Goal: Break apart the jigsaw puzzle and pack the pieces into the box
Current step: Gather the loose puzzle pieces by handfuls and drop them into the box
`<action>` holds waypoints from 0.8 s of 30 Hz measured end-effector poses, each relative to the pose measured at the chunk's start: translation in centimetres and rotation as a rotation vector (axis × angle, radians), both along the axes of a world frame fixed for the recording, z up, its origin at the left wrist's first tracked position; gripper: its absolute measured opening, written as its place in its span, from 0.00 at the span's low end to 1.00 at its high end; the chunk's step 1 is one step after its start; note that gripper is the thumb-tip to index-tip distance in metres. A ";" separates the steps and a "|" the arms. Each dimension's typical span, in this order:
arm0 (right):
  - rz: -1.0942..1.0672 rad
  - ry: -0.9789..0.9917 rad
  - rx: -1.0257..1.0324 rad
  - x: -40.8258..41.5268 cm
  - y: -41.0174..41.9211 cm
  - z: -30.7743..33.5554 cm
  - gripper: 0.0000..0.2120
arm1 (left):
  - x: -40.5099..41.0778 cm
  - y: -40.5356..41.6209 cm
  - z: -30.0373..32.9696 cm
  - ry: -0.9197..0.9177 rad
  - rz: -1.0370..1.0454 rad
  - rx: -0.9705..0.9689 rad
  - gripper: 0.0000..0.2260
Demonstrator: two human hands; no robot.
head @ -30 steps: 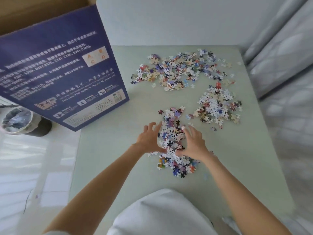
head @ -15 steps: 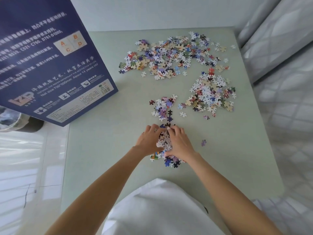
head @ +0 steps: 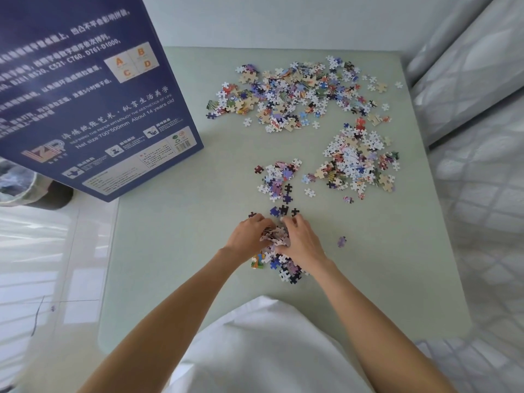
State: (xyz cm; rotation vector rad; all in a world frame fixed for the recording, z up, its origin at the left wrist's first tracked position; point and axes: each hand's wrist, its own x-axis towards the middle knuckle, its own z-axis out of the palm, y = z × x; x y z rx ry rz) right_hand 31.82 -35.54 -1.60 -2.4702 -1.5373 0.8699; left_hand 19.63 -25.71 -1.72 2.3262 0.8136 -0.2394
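Both hands are together at the near centre of the table [head: 175, 251]. The left hand [head: 249, 236] and right hand [head: 302, 241] cup a clump of puzzle pieces [head: 274, 236] between curled fingers. More loose pieces [head: 286, 269] lie under and just behind the wrists. 3 further groups remain on the table: a small cluster [head: 276, 177] beyond the hands, a mid-right pile [head: 358, 161], and a wide far spread [head: 297, 93]. 1 stray purple piece [head: 341, 241] lies right of the right hand. The blue box [head: 85, 89] stands tilted at the table's far-left edge. A quilted bed [head: 482, 137] borders the right side; a bin [head: 17, 182] sits on the floor at left.
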 end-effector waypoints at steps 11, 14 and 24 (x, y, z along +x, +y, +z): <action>-0.029 -0.050 0.167 -0.5 0.0 -0.5 0.18 | -2.1 1.6 0.4 -0.030 0.225 -0.038 0.15; -0.024 -0.088 0.190 -0.3 0.2 -0.2 0.14 | -2.9 2.0 0.6 0.015 0.251 -0.013 0.15; -0.200 0.078 0.237 1.0 0.0 0.5 0.09 | -5.3 2.6 1.0 -0.006 0.341 -0.088 0.11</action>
